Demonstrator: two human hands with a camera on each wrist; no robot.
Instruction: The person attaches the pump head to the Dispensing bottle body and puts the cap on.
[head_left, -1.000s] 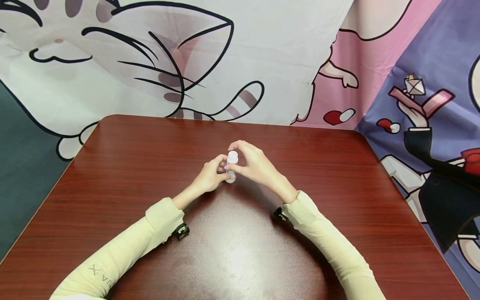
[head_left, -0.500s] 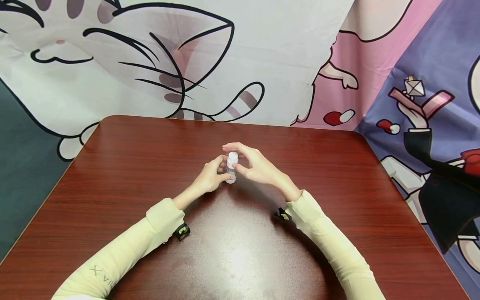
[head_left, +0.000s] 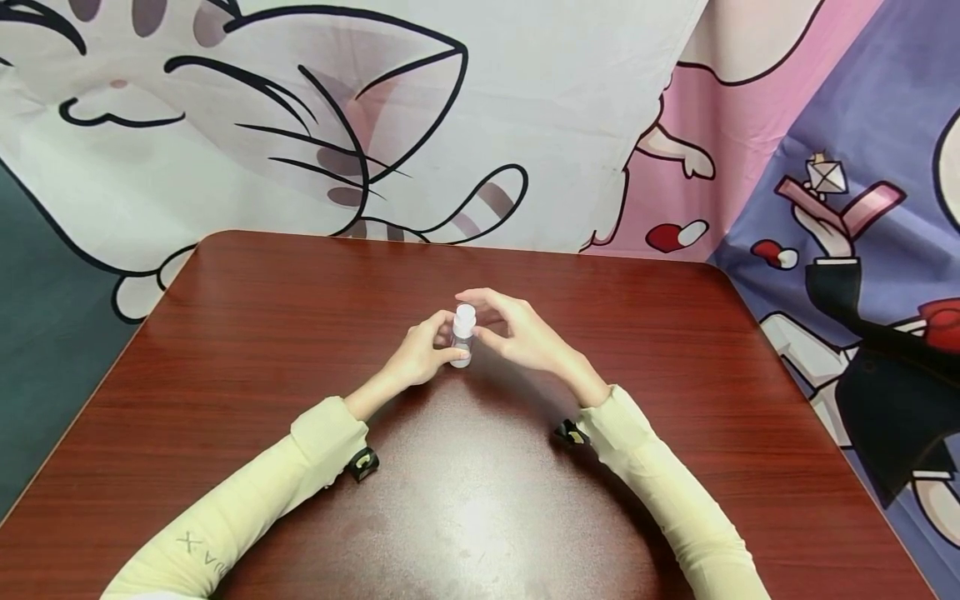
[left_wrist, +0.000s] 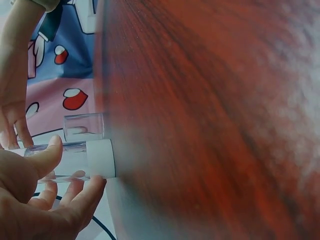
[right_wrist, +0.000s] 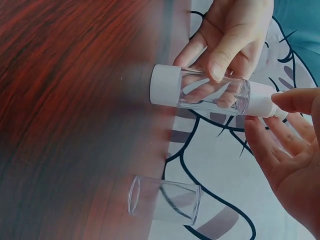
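A small bottle (head_left: 462,329) with a clear body, white base and white top stands upright on the table. My left hand (head_left: 420,354) holds it round the clear body, the thumb in front, as the right wrist view also shows. At the bottle's white top (right_wrist: 260,100) is my right hand (head_left: 521,333), its thumb and fingers curved round it. In the left wrist view the left hand (left_wrist: 55,195) partly covers the bottle. A clear cylindrical cap (right_wrist: 165,200) stands on the table beside it, hidden in the head view.
The brown wooden table (head_left: 300,292) extends on all sides of the hands, with a glare patch near its front. Behind it hangs a cloth (head_left: 570,125) printed with cartoon figures. Dark wrist cameras (head_left: 363,463) sit under both sleeves.
My right hand has turned about the bottle's top; its thumb has shifted from the bottle's front to its right side. The left hand and bottle have stayed in place.
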